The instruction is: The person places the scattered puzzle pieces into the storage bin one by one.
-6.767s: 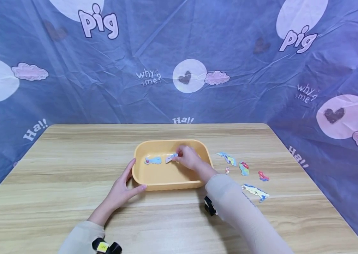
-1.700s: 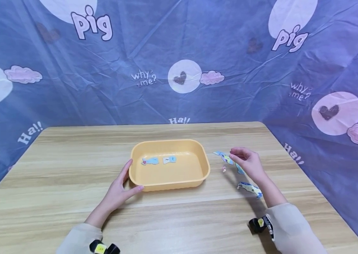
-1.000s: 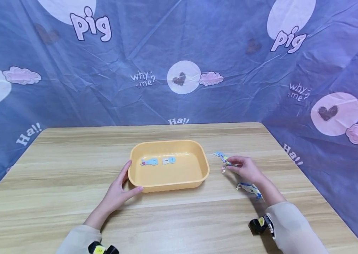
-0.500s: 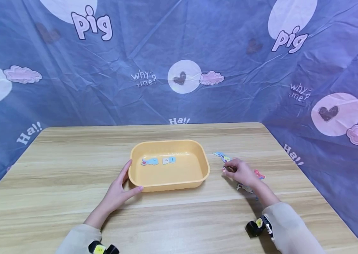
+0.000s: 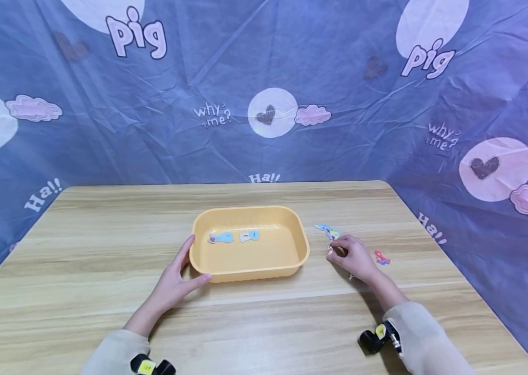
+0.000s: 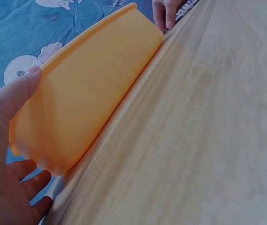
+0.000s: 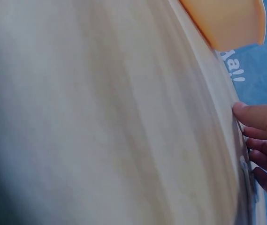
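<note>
My left hand (image 5: pixel 175 284) grips the left end of a yellow plastic tray (image 5: pixel 250 273). Its thumb lies at the rim in the left wrist view, with the other fingers curled by the tray's corner. Two small light-blue paper cutouts, one with a red spot (image 5: pixel 221 238) and one part white (image 5: pixel 249 236), lie flat inside. Right of the tray, my right hand (image 5: pixel 356 259) has thumb and forefinger at either side of a tiny pink-and-white paper cutout (image 5: pixel 330 250), pinching it at the tabletop. That cutout is hidden in the right wrist view.
A blue-and-yellow cutout (image 5: pixel 327 231) lies just beyond the right fingertips, and a red-and-blue one (image 5: pixel 382 258) to the hand's right. A cream cutout (image 5: pixel 350 277) shows only a tip beneath the right hand. The wooden table (image 5: pixel 118 234) ends at a blue patterned cloth (image 5: pixel 189 146).
My right hand has let go of the part-white cutout in the tray, moved right over the loose cutouts, then come down to the tiny pink one. The left hand keeps its grip.
</note>
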`<state>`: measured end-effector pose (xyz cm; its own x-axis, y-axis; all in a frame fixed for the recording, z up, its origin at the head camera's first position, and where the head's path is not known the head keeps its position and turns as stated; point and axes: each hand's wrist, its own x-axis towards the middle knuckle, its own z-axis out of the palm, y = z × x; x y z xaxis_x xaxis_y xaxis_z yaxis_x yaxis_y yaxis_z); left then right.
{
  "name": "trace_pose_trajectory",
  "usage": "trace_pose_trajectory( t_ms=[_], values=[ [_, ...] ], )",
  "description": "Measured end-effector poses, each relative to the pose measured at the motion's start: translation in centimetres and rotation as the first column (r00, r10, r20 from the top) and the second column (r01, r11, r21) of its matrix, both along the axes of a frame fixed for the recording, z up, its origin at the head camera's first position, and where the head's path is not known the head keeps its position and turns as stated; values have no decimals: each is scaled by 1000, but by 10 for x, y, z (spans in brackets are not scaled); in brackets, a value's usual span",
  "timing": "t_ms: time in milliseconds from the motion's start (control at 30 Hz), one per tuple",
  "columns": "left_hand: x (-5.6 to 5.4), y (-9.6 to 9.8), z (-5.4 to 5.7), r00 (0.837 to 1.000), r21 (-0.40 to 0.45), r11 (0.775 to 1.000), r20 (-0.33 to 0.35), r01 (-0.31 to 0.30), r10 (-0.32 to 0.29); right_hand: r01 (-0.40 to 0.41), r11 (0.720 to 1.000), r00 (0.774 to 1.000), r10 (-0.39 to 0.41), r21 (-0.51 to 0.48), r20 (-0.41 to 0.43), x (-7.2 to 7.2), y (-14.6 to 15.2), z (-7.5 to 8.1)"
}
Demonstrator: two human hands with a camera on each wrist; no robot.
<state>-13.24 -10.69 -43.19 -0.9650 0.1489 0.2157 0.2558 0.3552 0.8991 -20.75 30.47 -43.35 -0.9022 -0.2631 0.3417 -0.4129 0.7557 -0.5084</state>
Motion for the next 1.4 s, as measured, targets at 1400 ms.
trace_pose_trajectory(
  t_ms=[1400],
  values=[
    [0,0,1,1000,-15,1000,13,-12,12,38,973,999,-33,-229,27,2,2,-6]
  ],
)
